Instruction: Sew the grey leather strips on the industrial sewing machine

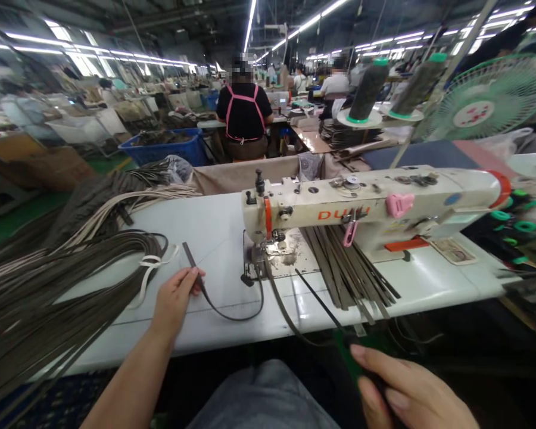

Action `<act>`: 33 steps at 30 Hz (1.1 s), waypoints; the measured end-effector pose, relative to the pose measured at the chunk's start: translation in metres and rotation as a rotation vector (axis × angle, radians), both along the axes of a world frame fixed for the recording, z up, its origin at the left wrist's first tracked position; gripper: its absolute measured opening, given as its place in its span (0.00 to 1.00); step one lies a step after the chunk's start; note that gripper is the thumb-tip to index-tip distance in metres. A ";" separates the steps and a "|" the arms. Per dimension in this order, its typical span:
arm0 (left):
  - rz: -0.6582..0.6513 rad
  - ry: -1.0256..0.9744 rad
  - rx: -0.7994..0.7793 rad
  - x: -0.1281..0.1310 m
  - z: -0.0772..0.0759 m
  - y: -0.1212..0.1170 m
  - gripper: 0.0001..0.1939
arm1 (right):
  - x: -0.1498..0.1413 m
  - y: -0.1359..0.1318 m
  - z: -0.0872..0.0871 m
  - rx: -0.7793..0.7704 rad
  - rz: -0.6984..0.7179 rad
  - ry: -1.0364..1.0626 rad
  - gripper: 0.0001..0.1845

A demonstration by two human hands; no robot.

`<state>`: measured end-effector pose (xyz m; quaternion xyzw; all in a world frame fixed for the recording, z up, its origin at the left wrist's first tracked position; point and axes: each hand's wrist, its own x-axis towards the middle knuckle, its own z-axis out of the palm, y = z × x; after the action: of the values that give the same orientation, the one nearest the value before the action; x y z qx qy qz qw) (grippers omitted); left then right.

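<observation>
Pinched between the fingertips of my left hand point(181, 292) is a dark grey-brown strip point(236, 318), near its free end. From there it curves over the white table to the needle area of the sewing machine point(339, 202). Another length of strip point(279, 289) hangs from the needle area over the front edge. My right hand point(411, 387), in front of the table, is closed around a thin dark strip-like piece point(317, 297) that points toward the machine. Its lower part is hidden in the fingers. Flat strips point(339, 268) lie bunched under the machine arm.
Bundled dark strips point(102, 268) with a white tie point(147, 262) cover the table's left side. Thread cones point(370, 89) and a green fan point(477, 110) stand at right. A blue bin point(161, 149) and a seated person point(242, 113) are beyond the table.
</observation>
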<state>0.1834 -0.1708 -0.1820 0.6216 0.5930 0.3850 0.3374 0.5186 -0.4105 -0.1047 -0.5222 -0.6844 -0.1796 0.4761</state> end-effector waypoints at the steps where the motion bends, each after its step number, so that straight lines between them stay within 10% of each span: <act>1: -0.004 -0.012 0.001 0.000 0.001 -0.001 0.23 | -0.012 0.012 -0.001 0.016 0.006 -0.010 0.07; 6: -0.030 -0.051 0.005 0.001 0.003 -0.001 0.23 | -0.030 0.051 -0.003 0.012 -0.022 -0.125 0.06; 33: -0.022 -0.072 -0.018 -0.001 -0.003 0.001 0.23 | -0.033 0.063 0.007 -0.010 -0.050 -0.114 0.05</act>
<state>0.1820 -0.1695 -0.1846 0.6109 0.5769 0.3980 0.3682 0.4853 -0.3478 -0.0975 -0.5302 -0.6982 -0.2175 0.4291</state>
